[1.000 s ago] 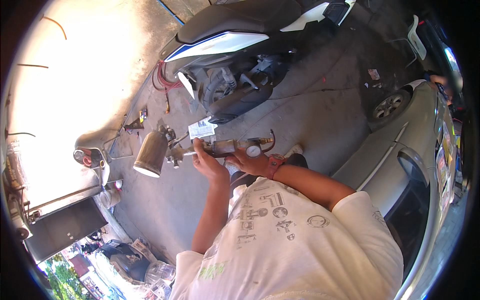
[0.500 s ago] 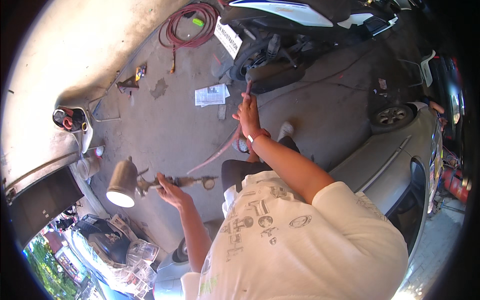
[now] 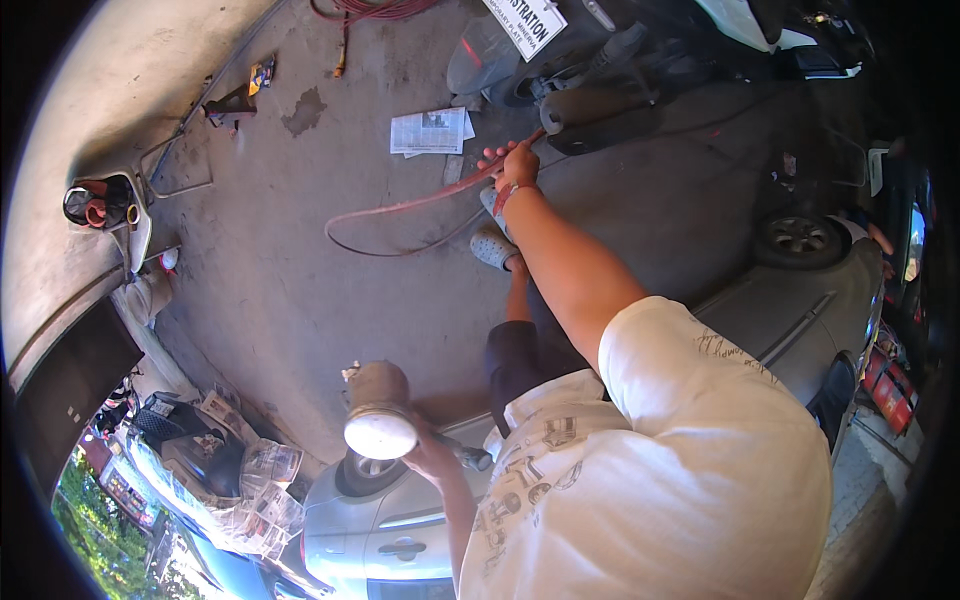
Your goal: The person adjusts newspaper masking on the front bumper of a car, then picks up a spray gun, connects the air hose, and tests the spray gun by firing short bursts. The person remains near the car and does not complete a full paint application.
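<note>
My left hand is low in the view, closed on a spray gun. The gun's metal paint cup with its pale round end faces me and hides most of the gun body and some of my fingers. Ahead, my right hand reaches out on a stretched arm and grips a thin reddish air hose. A loop of this hose hangs to the left of the hand, over the floor. Its other side runs past my fingers toward the motorcycle's muffler.
A motorcycle stands ahead. Parked cars flank me: a grey one right, a silver one lower left. Newspaper lies on the concrete floor. A chair holding items is by the left wall; coiled hose lies at the top.
My left hand has brought the spray gun rightward and closer to me, turning its cup. My right hand has moved slightly up and right, and the hose now bends in a loop. The view has shifted.
</note>
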Motion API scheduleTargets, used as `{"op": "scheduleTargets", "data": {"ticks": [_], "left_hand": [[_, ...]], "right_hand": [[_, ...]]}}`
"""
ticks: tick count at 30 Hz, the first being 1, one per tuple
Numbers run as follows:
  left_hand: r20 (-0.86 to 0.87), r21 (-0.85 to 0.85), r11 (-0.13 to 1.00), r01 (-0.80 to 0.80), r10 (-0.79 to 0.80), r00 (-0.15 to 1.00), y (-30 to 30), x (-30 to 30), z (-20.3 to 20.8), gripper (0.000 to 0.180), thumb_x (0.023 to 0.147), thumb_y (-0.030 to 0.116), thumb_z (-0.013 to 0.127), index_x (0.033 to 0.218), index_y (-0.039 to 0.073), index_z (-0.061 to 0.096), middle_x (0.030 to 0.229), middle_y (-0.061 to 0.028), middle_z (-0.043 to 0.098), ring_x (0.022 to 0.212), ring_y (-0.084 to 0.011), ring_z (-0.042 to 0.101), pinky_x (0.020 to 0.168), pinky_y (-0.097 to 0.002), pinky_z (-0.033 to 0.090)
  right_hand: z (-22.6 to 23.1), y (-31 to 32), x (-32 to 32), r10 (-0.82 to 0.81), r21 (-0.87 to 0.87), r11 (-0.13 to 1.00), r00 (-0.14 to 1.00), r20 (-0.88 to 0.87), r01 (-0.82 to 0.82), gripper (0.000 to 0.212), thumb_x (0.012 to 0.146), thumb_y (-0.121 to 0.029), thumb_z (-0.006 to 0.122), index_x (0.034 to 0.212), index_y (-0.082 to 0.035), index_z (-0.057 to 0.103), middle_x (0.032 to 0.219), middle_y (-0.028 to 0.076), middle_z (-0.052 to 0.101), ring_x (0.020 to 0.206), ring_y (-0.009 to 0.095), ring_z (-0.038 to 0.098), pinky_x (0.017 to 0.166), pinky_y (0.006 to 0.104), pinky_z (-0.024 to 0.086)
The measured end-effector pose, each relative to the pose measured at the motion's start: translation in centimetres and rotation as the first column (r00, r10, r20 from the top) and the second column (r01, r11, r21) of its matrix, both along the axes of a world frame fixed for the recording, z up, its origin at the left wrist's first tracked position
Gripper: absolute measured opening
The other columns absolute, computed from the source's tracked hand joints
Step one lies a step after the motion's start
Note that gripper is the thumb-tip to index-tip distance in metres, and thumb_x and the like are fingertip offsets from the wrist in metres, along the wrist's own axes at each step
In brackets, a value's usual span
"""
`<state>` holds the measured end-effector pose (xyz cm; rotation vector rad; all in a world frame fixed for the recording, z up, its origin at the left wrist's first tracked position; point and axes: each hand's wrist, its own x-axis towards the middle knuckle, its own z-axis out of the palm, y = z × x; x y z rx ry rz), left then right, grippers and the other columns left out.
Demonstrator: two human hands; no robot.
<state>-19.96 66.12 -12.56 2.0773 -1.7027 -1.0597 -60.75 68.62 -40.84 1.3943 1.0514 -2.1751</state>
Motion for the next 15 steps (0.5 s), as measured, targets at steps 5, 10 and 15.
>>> {"op": "scheduleTargets", "data": {"ticks": [5, 10, 15], "left_hand": [[0.023, 0.092, 0.993, 0.073, -0.075, 0.997, 1.8, -0.6, -0.9, 0.034, 0.102, 0.035, 0.07, 0.09, 0.004, 0.065, 0.073, -0.0017, 0.058, 0.066, -0.0128, 0.05, 0.063, -0.0327, 0.041], [0.026, 0.06, 0.995, 0.079, -0.081, 0.996, 1.6, -2.3, -2.1, 0.028, 0.102, 0.031, 0.071, 0.091, 0.006, 0.064, 0.077, -0.0013, 0.061, 0.066, -0.0105, 0.052, 0.062, -0.0292, 0.041], [-0.01, 0.103, 0.995, 0.003, -0.002, 1.0, 0.8, -4.9, -1.4, 0.031, 0.102, 0.035, 0.071, 0.09, 0.007, 0.063, 0.072, -0.0018, 0.059, 0.064, -0.0107, 0.053, 0.058, -0.0294, 0.042]], "right_hand": [[-3.0, 0.0, -2.4, -0.031, 0.018, 0.999, 1.0, 0.004, 0.031, 0.033, 0.111, -0.035, 0.035, 0.125, -0.008, 0.047, 0.091, 0.006, 0.058, 0.077, 0.027, 0.068, 0.068, 0.0508, 0.055], [-3.8, 0.1, -4.0, -0.06, 0.078, 0.995, 0.998, 0.025, 0.058, 0.033, 0.112, -0.036, 0.035, 0.124, -0.008, 0.048, 0.091, 0.006, 0.058, 0.077, 0.026, 0.068, 0.068, 0.0488, 0.054], [-4.3, -0.5, -3.7, -0.149, 0.09, 0.985, 0.989, 0.008, 0.148, 0.029, 0.11, -0.031, 0.038, 0.127, -0.01, 0.048, 0.092, 0.005, 0.057, 0.076, 0.025, 0.07, 0.066, 0.0449, 0.053]]}}
